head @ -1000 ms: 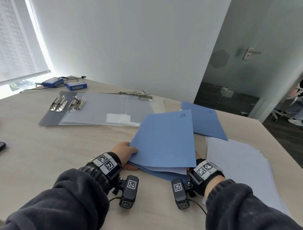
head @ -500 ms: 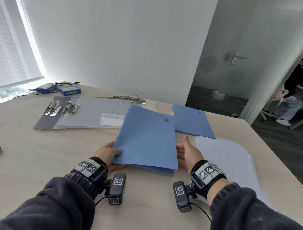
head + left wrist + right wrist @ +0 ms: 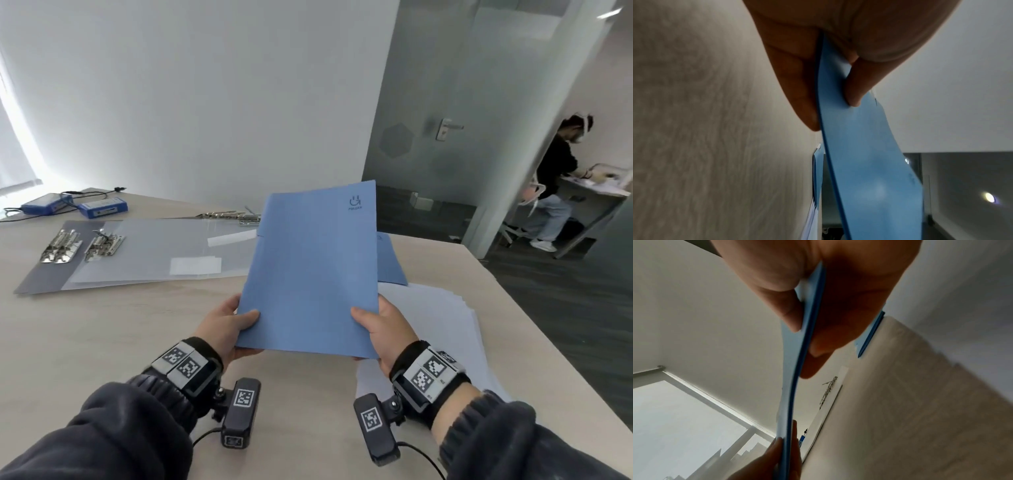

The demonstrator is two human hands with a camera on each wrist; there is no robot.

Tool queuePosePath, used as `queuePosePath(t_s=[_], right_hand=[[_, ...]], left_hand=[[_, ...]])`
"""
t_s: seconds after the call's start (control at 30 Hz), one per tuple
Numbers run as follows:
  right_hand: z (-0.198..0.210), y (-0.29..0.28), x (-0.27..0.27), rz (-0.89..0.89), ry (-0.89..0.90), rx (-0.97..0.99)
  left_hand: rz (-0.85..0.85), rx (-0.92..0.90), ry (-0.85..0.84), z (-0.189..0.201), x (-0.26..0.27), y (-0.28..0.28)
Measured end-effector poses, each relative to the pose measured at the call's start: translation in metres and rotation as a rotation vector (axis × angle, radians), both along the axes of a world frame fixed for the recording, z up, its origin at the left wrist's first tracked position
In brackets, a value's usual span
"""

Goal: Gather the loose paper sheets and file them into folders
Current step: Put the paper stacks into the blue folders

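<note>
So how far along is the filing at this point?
Partway, at most. Both hands, left hand and right hand, hold one closed blue folder upright above the table; its contents are hidden. Left: the loose sheets still stacked at the right, and a second blue folder lying behind.

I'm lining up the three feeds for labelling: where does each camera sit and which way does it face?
Head: on the head, looking forward and down at the table; both hands and sleeves show.
Left wrist: along the left hand pinching the blue folder.
Right wrist: along the right hand towards the window.
All three share the folder.
</note>
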State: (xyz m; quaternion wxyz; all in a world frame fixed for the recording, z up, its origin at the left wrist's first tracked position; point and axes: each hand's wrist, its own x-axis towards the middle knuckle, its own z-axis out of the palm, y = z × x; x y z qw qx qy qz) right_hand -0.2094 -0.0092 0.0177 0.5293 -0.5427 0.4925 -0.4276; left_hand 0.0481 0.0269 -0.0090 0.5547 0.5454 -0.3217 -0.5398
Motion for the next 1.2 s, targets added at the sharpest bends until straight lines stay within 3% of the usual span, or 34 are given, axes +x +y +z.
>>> queuePosePath(t_s=[0.17,0.27,0.37,0.47,0.57,0.67,0.9,0.97,1.07,1.2], right_hand=[[0.001,-0.001,-0.030,-0.093,0.078,-0.129],[0.003,-0.001,-0.045,-0.082,0.138,-0.166],[0.005,0.002,-0.054,-0.047,0.147,-0.185],[0.004,0.004,-0.059,-0.020,0.115,-0.180],[0.004,0.006,-0.061,0.005,0.096,-0.185],[0.003,0.007,-0.064,0.025,0.095,-0.195],[0.001,0.009,-0.067,0.034,0.110,-0.197],[0.002,0.010,-0.066,0.030,0.104,-0.196],[0.001,0.012,-0.064,0.026,0.092,-0.200],[-0.001,0.011,-0.065,0.000,0.102,-0.203]], left_hand=[[-0.111,0.002,-0.345,0.016,-0.005,-0.014],[0.028,-0.097,-0.703,0.030,0.005,-0.026],[0.155,-0.157,-0.956,0.043,0.016,-0.038],[0.073,-0.051,-1.087,0.047,0.023,-0.049],[-0.021,-0.011,-1.037,0.049,0.018,-0.051],[-0.020,-0.063,-1.033,0.053,0.005,-0.047],[-0.020,-0.001,-0.992,0.056,-0.009,-0.044],[-0.010,0.006,-0.785,0.054,-0.017,-0.044],[0.013,0.033,-0.324,0.050,-0.033,-0.042],[0.104,0.023,-0.278,0.043,-0.042,-0.041]])
